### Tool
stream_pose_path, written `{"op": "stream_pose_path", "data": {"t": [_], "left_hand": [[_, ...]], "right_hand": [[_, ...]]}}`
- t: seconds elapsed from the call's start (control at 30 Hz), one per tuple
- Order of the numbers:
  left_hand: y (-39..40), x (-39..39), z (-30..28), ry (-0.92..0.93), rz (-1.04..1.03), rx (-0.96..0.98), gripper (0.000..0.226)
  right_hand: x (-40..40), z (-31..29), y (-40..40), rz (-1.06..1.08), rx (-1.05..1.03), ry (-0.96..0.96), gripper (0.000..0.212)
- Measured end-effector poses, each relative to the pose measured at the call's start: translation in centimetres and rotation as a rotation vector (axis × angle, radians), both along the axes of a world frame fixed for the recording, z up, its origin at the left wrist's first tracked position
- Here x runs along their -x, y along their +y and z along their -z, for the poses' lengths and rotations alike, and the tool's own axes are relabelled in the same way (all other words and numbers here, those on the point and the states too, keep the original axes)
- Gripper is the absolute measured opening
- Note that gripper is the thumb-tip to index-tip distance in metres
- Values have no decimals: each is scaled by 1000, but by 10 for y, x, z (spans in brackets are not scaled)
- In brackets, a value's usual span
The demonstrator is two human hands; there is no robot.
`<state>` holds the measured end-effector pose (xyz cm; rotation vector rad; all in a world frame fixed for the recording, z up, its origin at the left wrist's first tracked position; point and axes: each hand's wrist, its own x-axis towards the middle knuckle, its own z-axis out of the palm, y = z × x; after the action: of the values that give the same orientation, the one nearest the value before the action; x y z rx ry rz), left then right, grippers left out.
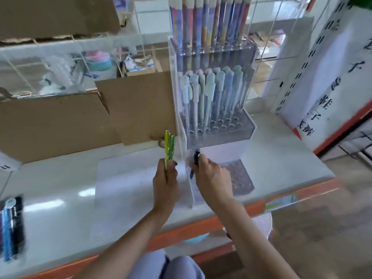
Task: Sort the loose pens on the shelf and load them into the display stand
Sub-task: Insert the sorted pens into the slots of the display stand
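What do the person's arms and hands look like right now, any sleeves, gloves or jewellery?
Both forearms are bare up to the frame edge, with no sleeves showing. The left hand and right hand wear no gloves. No rings, watch or bracelet can be made out, though the picture is slightly blurred.

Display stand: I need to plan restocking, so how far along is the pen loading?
Done: the display stand has its upper tiers filled. In hand: the left hand holds green pens; the right hand grips a dark pen beside the empty bottom tier. Left: the loose pens on the shelf.
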<state>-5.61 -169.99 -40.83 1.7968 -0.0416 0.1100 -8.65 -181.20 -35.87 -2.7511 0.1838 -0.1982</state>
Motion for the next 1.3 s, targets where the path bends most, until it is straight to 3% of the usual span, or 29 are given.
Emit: {"op": "stream_pose_path", "data": {"t": [0.17, 0.43, 0.53, 0.7, 0.8, 0.93, 1.1, 1.3], "left_hand": [[4, 8, 7, -49, 12, 74, 25], [33, 22, -24, -209, 117, 157, 28], [37, 27, -29, -231, 117, 170, 30], [35, 26, -43, -274, 142, 165, 39], [29, 30, -49, -238, 170, 161, 32], [24, 28, -52, -162, 235, 188, 22], [13, 33, -59, -161, 370, 175, 20], [16, 30, -58, -121, 405, 110, 23]], "right_hand": [[4, -2, 8, -3, 8, 21, 5], [1, 2, 25, 124, -23, -45, 13], [5, 6, 21, 138, -183, -68, 13], [6, -1, 12, 105, -192, -2, 33], [10, -5, 14, 147, -260, 53, 38], [28, -11, 6, 139, -345, -20, 15], [42, -44, 7, 15, -824, -149, 9], [41, -57, 2, 40, -698, -181, 21]]}}
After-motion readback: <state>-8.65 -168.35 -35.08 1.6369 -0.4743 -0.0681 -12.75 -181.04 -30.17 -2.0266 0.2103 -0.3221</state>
